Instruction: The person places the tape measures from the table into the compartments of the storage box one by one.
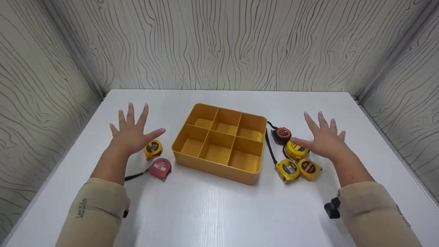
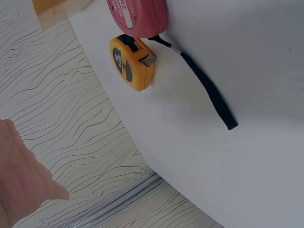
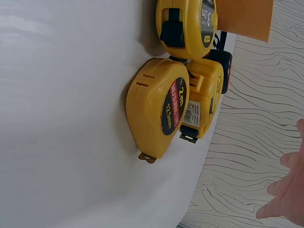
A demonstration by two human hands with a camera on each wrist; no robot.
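Observation:
Fingers spread, my left hand point(image 1: 128, 135) hovers at the left of the table, nearest a small orange-yellow tape measure point(image 1: 153, 149). Close by lies a pink tape measure point(image 1: 160, 168) with a black wrist strap point(image 2: 209, 85). My right hand point(image 1: 327, 140), also spread and holding nothing, hovers by a cluster of tape measures on the right. That cluster has a black-and-orange tape measure point(image 1: 282, 135), a yellow one point(image 1: 295, 151) partly behind my thumb, a 3 m yellow one point(image 1: 287, 170) and a 2 m yellow one point(image 3: 159, 107). Between the hands sits a yellow-orange box point(image 1: 214, 170) with several compartments, none holding anything.
The white table point(image 1: 205, 212) is bounded by wood-grain-patterned panels point(image 1: 219, 44) at the back and both sides. A black strap point(image 1: 270, 145) runs along the box's right side. Beige sleeves point(image 1: 99, 206) cover both forearms.

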